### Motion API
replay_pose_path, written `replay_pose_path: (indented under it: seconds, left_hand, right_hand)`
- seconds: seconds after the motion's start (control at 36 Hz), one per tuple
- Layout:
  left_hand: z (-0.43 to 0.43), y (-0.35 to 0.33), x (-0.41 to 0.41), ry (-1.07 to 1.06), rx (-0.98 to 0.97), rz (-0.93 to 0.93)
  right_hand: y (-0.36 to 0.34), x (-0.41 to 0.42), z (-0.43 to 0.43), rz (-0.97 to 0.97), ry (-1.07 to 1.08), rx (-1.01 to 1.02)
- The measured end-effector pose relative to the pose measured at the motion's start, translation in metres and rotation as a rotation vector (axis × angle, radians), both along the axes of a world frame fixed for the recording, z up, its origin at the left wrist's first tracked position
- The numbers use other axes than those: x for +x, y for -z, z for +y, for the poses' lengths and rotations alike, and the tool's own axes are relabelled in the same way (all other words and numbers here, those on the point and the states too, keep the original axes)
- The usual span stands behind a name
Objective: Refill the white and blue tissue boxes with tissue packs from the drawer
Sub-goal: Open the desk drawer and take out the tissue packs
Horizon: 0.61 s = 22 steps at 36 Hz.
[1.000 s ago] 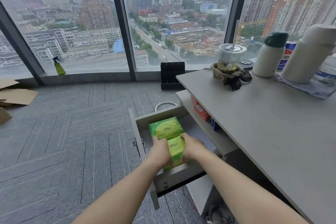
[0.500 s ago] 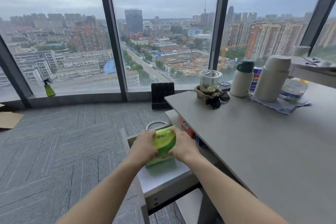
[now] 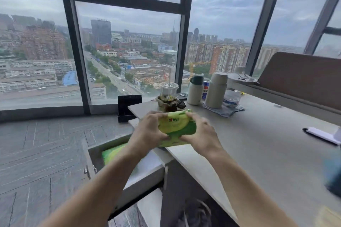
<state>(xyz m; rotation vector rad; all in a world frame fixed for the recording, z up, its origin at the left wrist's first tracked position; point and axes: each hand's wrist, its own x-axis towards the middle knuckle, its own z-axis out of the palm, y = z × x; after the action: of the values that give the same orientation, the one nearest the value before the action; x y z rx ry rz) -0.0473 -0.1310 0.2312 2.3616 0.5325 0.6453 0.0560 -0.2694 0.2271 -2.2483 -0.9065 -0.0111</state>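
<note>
Both hands are closed on one green tissue pack (image 3: 175, 127), the left hand (image 3: 147, 132) on its left end and the right hand (image 3: 200, 133) on its right, held in the air just over the desk's (image 3: 258, 153) left edge; the wrapper looks soft and slick, so I'd say a squeeze at the ends could buckle it or let it slip down toward the open drawer (image 3: 145, 169), where another green pack (image 3: 113, 154) lies. That drawer juts out below the arms and could catch a knee. At the desk's far-left corner stand a lidded cup (image 3: 168, 89), two flasks (image 3: 195, 89) (image 3: 215, 90) and a soda can (image 3: 205, 89) on a cloth (image 3: 224, 110), near the pack's path if it goes forward; the tissue boxes I cannot make out, only a blue blur (image 3: 334, 177) at the desk's right edge.
</note>
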Motion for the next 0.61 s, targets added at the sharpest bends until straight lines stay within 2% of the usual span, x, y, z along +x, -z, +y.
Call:
replay_pose_path:
  seconds: [0.17, 0.31, 0.39, 0.5, 0.61]
  left_hand:
    - [-0.057, 0.025, 0.037, 0.17, -0.042, 0.068]
    - [-0.086, 0.039, 0.056, 0.201, -0.12, 0.023]
    - [-0.092, 0.049, 0.06, 0.226, -0.237, -0.03]
    - [-0.084, 0.054, 0.058, 0.287, -0.43, -0.078]
    - [-0.051, 0.05, 0.046, 0.241, -0.508, -0.18]
  right_hand:
    - [0.018, 0.021, -0.082, 0.15, 0.163, -0.006]
    - [0.031, 0.036, -0.128, 0.239, 0.211, 0.034]
    - [0.035, 0.044, -0.14, 0.283, 0.217, 0.077]
    - [0.036, 0.045, -0.136, 0.216, 0.27, 0.067]
    - [0.026, 0.029, -0.117, 0.017, 0.295, 0.09]
